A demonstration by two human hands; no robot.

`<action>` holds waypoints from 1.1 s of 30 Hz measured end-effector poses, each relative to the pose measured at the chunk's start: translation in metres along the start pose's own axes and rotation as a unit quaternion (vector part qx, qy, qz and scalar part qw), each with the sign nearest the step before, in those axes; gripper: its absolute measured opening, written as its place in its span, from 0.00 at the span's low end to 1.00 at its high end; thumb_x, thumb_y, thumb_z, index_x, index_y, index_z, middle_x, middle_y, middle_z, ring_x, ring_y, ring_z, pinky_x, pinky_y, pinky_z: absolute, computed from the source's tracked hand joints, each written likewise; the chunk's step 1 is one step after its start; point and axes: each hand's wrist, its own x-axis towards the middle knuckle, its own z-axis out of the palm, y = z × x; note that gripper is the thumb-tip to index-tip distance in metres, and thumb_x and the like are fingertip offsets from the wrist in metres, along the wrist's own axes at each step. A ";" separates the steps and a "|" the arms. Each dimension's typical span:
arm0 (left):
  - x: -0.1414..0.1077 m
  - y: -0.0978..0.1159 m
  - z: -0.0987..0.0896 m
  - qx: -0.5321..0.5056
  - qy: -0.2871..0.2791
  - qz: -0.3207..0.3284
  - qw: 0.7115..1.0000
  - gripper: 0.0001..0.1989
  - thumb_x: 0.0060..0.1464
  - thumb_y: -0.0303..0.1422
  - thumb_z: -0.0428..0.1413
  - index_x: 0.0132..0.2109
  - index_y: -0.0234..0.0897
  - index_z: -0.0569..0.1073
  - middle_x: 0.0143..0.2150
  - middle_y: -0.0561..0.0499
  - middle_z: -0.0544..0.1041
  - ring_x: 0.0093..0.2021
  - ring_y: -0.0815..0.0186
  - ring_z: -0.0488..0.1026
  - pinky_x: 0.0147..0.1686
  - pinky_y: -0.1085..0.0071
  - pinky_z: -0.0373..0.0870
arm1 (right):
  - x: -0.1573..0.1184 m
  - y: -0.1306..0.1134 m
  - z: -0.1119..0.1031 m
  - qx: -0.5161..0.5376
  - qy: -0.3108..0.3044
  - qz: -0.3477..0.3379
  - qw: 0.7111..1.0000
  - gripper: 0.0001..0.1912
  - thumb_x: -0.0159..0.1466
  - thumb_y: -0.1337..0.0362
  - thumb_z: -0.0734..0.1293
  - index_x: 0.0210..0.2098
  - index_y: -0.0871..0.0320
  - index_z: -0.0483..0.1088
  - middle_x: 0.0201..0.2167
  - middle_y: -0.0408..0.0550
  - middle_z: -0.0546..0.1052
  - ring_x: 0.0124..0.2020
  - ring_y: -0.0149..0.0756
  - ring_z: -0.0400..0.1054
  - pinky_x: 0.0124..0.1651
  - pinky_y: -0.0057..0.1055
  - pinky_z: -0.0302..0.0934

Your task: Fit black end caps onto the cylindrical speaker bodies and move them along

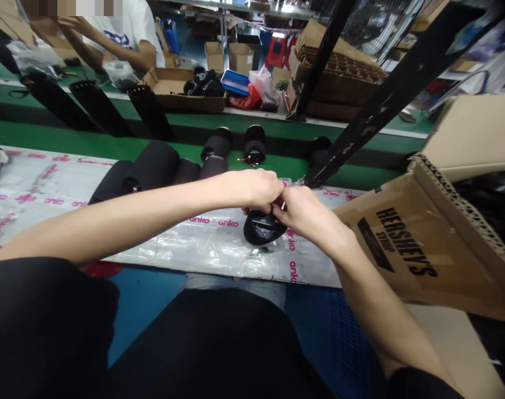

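A black round plastic part [264,228] with a recessed face is tilted toward me, low over the white wrapped work surface [219,249]. My left hand [258,189] is closed, its fingers curled over the part's far edge. Against it, my right hand [300,208] pinches at the part's upper right edge. The fingertips of both hands meet there, and anything small between them is hidden. Just left of my hands, several black cylinders [155,166] lie in a cluster.
Beyond runs a green belt [186,133] carrying black cylinders, one with thin wires [254,145]. A cardboard box [402,238] borders the right side, and a black metal post [372,122] slants above. Across the belt, a person in a white shirt [128,33] sits near an open carton [169,83].
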 end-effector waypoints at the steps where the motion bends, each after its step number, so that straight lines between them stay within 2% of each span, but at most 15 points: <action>1: -0.003 0.000 -0.002 0.000 0.000 -0.015 1.000 0.07 0.54 0.22 0.61 0.28 0.32 0.80 0.18 0.49 0.73 0.24 0.59 0.76 0.34 0.65 0.71 | 0.001 0.002 -0.001 0.004 -0.004 -0.001 1.000 0.09 0.70 0.71 0.65 0.38 0.63 0.78 0.35 0.58 0.83 0.36 0.45 0.77 0.37 0.34 0.56; 5: -0.027 -0.013 -0.003 -0.093 -0.052 -0.069 0.992 0.15 0.65 0.29 0.53 0.32 0.31 0.80 0.23 0.44 0.80 0.24 0.58 0.79 0.33 0.67 0.73 | 0.000 0.000 -0.005 0.023 -0.008 -0.011 1.000 0.09 0.70 0.73 0.65 0.36 0.61 0.77 0.32 0.53 0.82 0.35 0.40 0.75 0.37 0.32 0.55; 8: -0.043 -0.026 0.005 -0.144 -0.083 -0.101 0.981 0.17 0.67 0.32 0.51 0.31 0.33 0.78 0.25 0.45 0.82 0.24 0.60 0.81 0.32 0.70 0.73 | -0.005 -0.008 -0.005 0.013 0.006 0.004 1.000 0.10 0.71 0.73 0.64 0.38 0.61 0.77 0.33 0.52 0.82 0.35 0.40 0.74 0.37 0.33 0.54; 10: -0.046 -0.030 0.011 -0.172 -0.083 -0.091 0.977 0.18 0.67 0.32 0.50 0.32 0.34 0.78 0.25 0.45 0.83 0.26 0.60 0.82 0.31 0.71 0.73 | -0.008 -0.013 -0.005 0.009 0.011 0.017 1.000 0.11 0.72 0.74 0.63 0.37 0.60 0.76 0.33 0.52 0.81 0.35 0.40 0.74 0.37 0.33 0.53; 13: -0.043 -0.024 0.019 -0.171 -0.057 -0.068 0.981 0.19 0.68 0.32 0.48 0.33 0.33 0.79 0.27 0.43 0.83 0.25 0.59 0.81 0.31 0.69 0.73 | -0.011 -0.015 -0.003 0.019 0.013 0.030 0.999 0.11 0.71 0.74 0.63 0.36 0.60 0.75 0.32 0.52 0.81 0.33 0.39 0.72 0.36 0.33 0.52; 16: -0.037 -0.013 0.024 -0.046 0.003 -0.068 0.997 0.16 0.66 0.29 0.51 0.33 0.31 0.81 0.29 0.40 0.83 0.28 0.56 0.81 0.33 0.66 0.73 | -0.012 -0.013 -0.001 0.032 0.011 0.034 0.999 0.11 0.71 0.73 0.63 0.36 0.59 0.76 0.32 0.51 0.81 0.33 0.39 0.72 0.36 0.33 0.53; 18: -0.033 -0.007 0.029 0.018 0.049 -0.068 0.996 0.13 0.64 0.28 0.54 0.35 0.30 0.83 0.30 0.39 0.82 0.32 0.54 0.83 0.38 0.65 0.75 | -0.012 -0.010 -0.002 0.041 0.008 0.036 0.998 0.11 0.71 0.73 0.63 0.36 0.59 0.76 0.32 0.51 0.81 0.33 0.39 0.72 0.36 0.32 0.54; 21: -0.033 -0.001 0.041 0.019 0.108 -0.066 0.992 0.10 0.63 0.27 0.57 0.39 0.30 0.84 0.33 0.39 0.82 0.38 0.52 0.84 0.45 0.64 0.77 | -0.008 -0.006 -0.006 0.050 -0.007 0.030 0.998 0.11 0.70 0.73 0.64 0.36 0.59 0.77 0.32 0.51 0.82 0.34 0.39 0.74 0.37 0.32 0.56; 24: -0.038 0.006 0.052 0.008 0.153 -0.091 0.984 0.11 0.64 0.25 0.56 0.41 0.30 0.84 0.35 0.38 0.83 0.41 0.50 0.84 0.48 0.61 0.77 | -0.003 -0.003 -0.012 0.058 -0.034 0.009 0.998 0.10 0.67 0.74 0.66 0.36 0.58 0.79 0.30 0.49 0.82 0.32 0.38 0.74 0.37 0.30 0.57; 27: -0.047 0.014 0.054 0.010 0.152 -0.112 0.982 0.12 0.64 0.22 0.54 0.41 0.31 0.84 0.35 0.39 0.83 0.42 0.49 0.84 0.48 0.59 0.77 | 0.002 -0.002 -0.017 0.053 -0.054 -0.036 0.996 0.10 0.68 0.72 0.67 0.40 0.58 0.82 0.31 0.50 0.83 0.33 0.39 0.76 0.38 0.30 0.59; 31: -0.053 0.021 0.054 0.040 0.095 -0.128 0.986 0.14 0.64 0.19 0.52 0.40 0.29 0.83 0.35 0.37 0.84 0.43 0.46 0.84 0.45 0.59 0.77 | 0.008 -0.003 -0.015 0.001 -0.057 -0.081 0.995 0.13 0.74 0.68 0.65 0.41 0.58 0.83 0.36 0.53 0.85 0.38 0.41 0.79 0.40 0.31 0.60; 33: -0.053 0.019 0.060 0.038 0.102 -0.133 0.985 0.15 0.66 0.20 0.51 0.40 0.29 0.83 0.36 0.36 0.84 0.43 0.46 0.84 0.44 0.59 0.77 | 0.010 -0.003 -0.013 -0.036 -0.057 -0.097 0.993 0.13 0.74 0.69 0.64 0.42 0.59 0.82 0.38 0.54 0.85 0.39 0.42 0.79 0.41 0.32 0.60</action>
